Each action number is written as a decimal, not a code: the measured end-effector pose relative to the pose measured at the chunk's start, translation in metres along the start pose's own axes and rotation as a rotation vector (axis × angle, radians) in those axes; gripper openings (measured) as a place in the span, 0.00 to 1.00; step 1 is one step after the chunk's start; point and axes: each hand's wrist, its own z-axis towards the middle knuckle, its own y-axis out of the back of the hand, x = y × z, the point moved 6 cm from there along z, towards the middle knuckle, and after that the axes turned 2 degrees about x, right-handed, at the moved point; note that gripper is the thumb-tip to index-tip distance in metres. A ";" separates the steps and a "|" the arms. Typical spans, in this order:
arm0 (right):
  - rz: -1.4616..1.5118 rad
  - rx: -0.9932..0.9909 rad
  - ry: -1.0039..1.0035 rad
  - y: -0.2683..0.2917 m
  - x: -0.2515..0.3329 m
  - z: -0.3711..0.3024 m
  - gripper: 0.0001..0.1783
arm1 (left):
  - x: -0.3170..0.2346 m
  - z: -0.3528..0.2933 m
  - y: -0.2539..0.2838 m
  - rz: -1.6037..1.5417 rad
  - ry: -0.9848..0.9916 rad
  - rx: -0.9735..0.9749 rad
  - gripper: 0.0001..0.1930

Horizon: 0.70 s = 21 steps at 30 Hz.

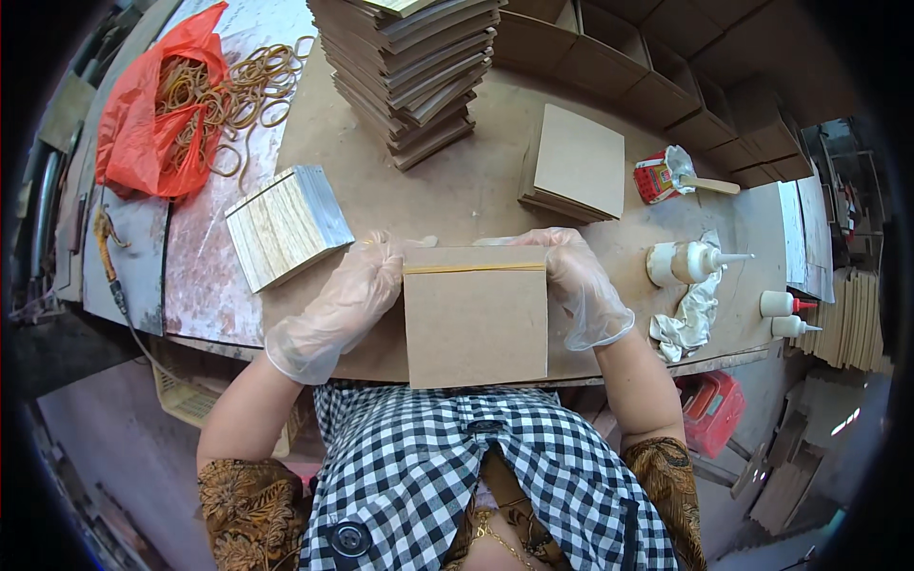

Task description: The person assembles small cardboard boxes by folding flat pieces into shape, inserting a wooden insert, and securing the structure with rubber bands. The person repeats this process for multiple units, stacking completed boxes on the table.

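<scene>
Brown board piece point(476, 328): plain, nearly square face; tan rubber band point(476, 267) taut across its far end. Held over the table's point(457, 205) near edge, between left hand point(367, 271) and right hand point(571, 266), clear-gloved, fingers gripping its far corners, tips partly hidden.

A brown board piece point(476, 328), crossed by a yellowish band point(476, 268) near its far edge, is held between gloved left hand point(360, 285) and right hand point(579, 271).

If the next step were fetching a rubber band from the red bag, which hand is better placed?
Probably the left hand: the red bag lies on its side, nearer it than the right hand.
</scene>
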 end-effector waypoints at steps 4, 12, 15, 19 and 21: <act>0.076 -0.008 -0.005 0.000 -0.003 -0.003 0.10 | 0.005 -0.003 -0.003 -0.111 0.011 -0.060 0.27; 0.159 0.008 0.030 -0.008 -0.002 -0.013 0.07 | -0.020 -0.015 -0.002 -0.049 0.027 -0.022 0.27; 0.215 0.075 0.063 -0.012 0.003 -0.025 0.07 | -0.035 -0.022 -0.006 -0.140 0.061 -0.005 0.25; 0.193 0.059 0.149 -0.012 0.002 -0.028 0.06 | -0.029 -0.027 -0.016 -0.533 -0.013 -0.041 0.17; 0.147 0.071 0.150 -0.008 -0.001 -0.029 0.10 | -0.028 -0.030 -0.014 -0.494 0.047 -0.111 0.17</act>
